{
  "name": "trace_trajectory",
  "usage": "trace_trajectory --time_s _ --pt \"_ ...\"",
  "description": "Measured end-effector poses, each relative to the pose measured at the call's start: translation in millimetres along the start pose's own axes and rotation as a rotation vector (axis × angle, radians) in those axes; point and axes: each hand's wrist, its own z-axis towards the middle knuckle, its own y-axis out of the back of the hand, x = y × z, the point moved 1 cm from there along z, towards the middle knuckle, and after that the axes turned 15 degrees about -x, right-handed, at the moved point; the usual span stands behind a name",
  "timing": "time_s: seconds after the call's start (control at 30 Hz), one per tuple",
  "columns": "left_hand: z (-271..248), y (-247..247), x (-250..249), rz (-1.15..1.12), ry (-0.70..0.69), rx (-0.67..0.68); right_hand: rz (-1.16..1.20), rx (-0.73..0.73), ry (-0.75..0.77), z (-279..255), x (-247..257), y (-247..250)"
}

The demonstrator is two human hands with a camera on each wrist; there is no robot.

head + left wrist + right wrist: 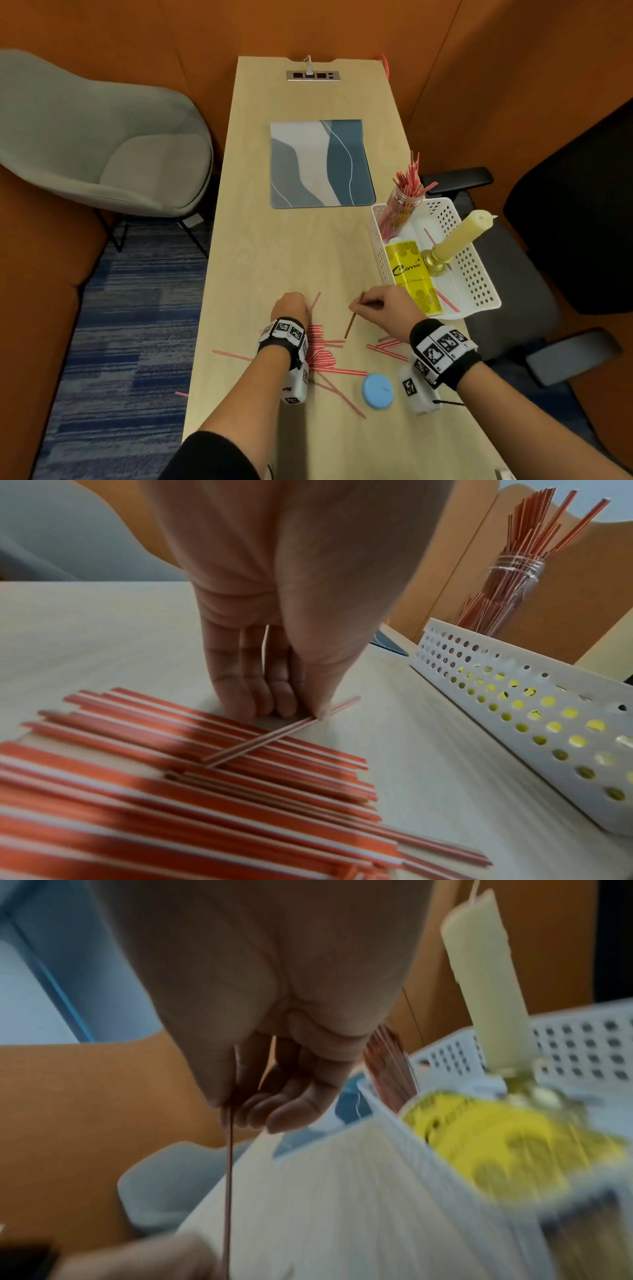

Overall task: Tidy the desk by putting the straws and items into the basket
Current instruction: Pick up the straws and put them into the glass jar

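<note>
Several red-and-white straws (pixel 323 353) lie heaped on the wooden desk (pixel 291 246) near its front edge. My left hand (pixel 291 305) is at the far edge of the heap; in the left wrist view its thumb and fingertips (pixel 310 712) pinch a pair of straws (pixel 274 741) against the desk. My right hand (pixel 364 303) pinches a single straw (pixel 352 318) lifted off the desk, and that straw (pixel 228 1177) hangs down from the fingertips (pixel 236 1107). The white perforated basket (pixel 479 274) stands at the right edge.
The basket holds a jar of straws (pixel 400 205), a yellow bottle (pixel 411 274), a candle in a gold holder (pixel 459 236) and loose straws. A blue round lid (pixel 377 390) lies near the front. A patterned mat (pixel 318 164) sits mid-desk. Chairs flank the desk.
</note>
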Motion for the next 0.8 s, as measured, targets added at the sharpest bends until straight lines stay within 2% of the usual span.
trace_trajectory --time_s 0.13,0.3,0.37,0.43,0.53,0.6,0.73,0.8 --pt "4.9 -1.9 -9.9 0.072 -0.017 0.072 -0.053 -0.155 0.138 18.5 32.7 62.3" --pt "10.0 -1.2 -21.0 0.105 -0.021 0.101 -0.04 -0.586 0.25 51.5 70.2 163.4" --pt "15.2 5.5 -26.1 0.055 0.0 0.083 -0.006 -0.745 0.277 69.1 76.7 195.8" --pt "21.9 15.1 -31.0 -0.055 0.008 0.03 0.001 -0.831 0.3 91.5 76.8 216.5" --pt "27.3 34.2 -40.7 -0.35 -0.026 -0.125 -0.044 -0.862 0.319 127.2 71.5 226.4" --pt "29.4 51.6 -51.3 -0.486 -0.083 -0.23 -0.081 -0.824 0.309 147.0 63.4 219.9" --pt "37.0 100.6 -86.7 -0.743 -0.189 -0.468 -0.159 -0.548 0.211 175.0 32.4 184.6" --pt "42.0 128.3 -112.0 -0.823 -0.266 -0.562 -0.131 -0.482 0.154 179.7 15.1 172.4"
